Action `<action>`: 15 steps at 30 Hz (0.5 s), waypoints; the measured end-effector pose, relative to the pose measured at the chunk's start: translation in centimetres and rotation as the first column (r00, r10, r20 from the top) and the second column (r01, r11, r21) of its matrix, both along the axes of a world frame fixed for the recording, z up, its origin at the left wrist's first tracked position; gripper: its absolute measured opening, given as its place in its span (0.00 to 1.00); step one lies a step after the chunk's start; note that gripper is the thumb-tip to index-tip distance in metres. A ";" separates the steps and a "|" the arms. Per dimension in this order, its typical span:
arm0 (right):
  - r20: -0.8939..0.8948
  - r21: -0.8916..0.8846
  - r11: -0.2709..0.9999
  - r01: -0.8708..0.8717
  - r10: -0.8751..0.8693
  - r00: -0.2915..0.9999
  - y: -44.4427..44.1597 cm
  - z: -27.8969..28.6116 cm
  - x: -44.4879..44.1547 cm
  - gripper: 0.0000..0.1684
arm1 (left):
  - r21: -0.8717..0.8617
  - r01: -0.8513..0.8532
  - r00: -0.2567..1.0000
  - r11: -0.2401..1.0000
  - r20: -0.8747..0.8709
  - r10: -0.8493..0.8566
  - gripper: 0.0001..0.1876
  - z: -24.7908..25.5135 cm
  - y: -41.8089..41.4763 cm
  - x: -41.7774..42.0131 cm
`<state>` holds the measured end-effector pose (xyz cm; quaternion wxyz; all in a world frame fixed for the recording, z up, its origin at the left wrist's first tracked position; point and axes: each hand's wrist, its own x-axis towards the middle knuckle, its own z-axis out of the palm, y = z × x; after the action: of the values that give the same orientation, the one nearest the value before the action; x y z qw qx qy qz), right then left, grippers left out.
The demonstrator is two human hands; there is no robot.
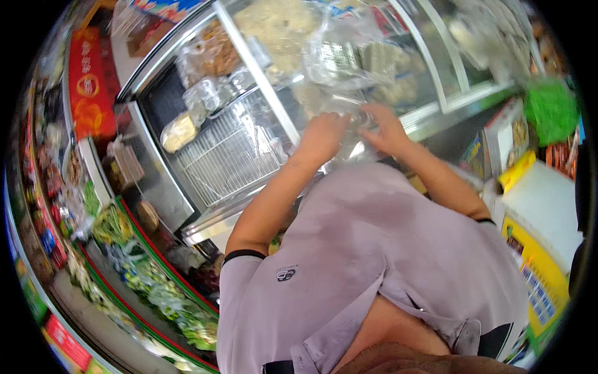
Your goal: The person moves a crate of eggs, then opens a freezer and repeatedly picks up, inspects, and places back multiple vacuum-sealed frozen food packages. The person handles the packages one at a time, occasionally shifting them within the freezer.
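Both hands are on a clear plastic bag [356, 148] in front of my chest, at the front edge of a glass-topped display case. My left hand [323, 135] has its fingers curled onto the bag's left side. On the other side, my right hand [387, 131] pinches the film between thumb and fingers. Just beyond them a larger clear bag [334, 53] with pale contents lies over the glass. Glare and blur hide what, if anything, the held bag contains.
Inside the case are a wire rack [229, 154], a wrapped pale block [180, 132] and a bag of brown food [217, 49]. Vegetable shelves [163, 294] run along the left. At right are a green plastic bag [551, 105] and a yellow roll [516, 172].
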<state>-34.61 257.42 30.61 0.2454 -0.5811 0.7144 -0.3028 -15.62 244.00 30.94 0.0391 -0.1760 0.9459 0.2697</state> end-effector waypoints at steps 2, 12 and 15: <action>-0.078 -0.040 0.988 -0.151 0.147 0.986 0.1 -1.0 0.8 0.41 | 0.117 0.009 0.999 0.993 0.051 -0.015 0.38 0.2 -1.0 0.0; -0.380 0.096 0.965 -0.245 0.263 0.887 -0.2 -2.9 2.3 0.32 | 0.993 -0.115 0.642 0.022 0.057 0.764 0.39 -2.1 -10.4 13.0; -0.386 0.087 0.966 -0.245 0.259 0.885 -0.4 -2.7 2.2 0.32 | 0.863 -0.503 0.189 0.035 0.071 0.979 0.34 -4.3 -14.7 12.8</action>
<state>-32.39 256.98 27.87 0.1442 -0.7134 0.6729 -0.1322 -2.82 229.29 26.65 -0.3337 -0.5546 0.4239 0.6336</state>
